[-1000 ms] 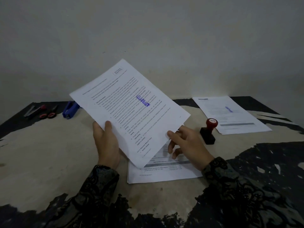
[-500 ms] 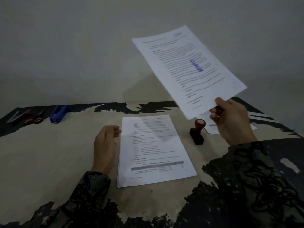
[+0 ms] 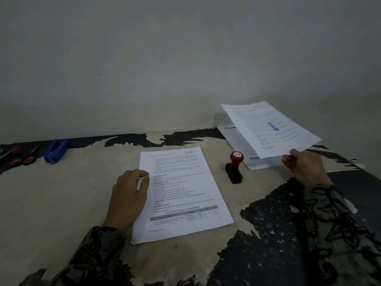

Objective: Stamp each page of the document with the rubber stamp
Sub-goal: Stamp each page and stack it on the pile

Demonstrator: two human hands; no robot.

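Down and to the right is where the stamped page (image 3: pixel 270 129) has gone since half a second ago — it was held high against the wall, and now I see it low over the pile of finished sheets (image 3: pixel 239 141) at the table's far right corner. My right hand (image 3: pixel 303 168) pinches that page at its near edge, fingers curled under and thumb on top; the blue stamp mark shows on its upper face. My left hand (image 3: pixel 129 197) has shifted from beside the stack onto it, and rests with loosely curled fingers on the left margin of the unstamped document (image 3: pixel 181 195), which lies flat in the middle of the table (image 3: pixel 61 203), its top page facing up with printed text and a grey table band near the bottom. I cannot tell whether the fingertips pinch the paper's edge or merely press it. Between the two hands stands the rubber stamp (image 3: pixel 235 168) — red knob up, black base on the table — just right of the document, touched by neither hand. Far left lie a blue stapler (image 3: pixel 55 151) and red-handled scissors (image 3: pixel 22 157).
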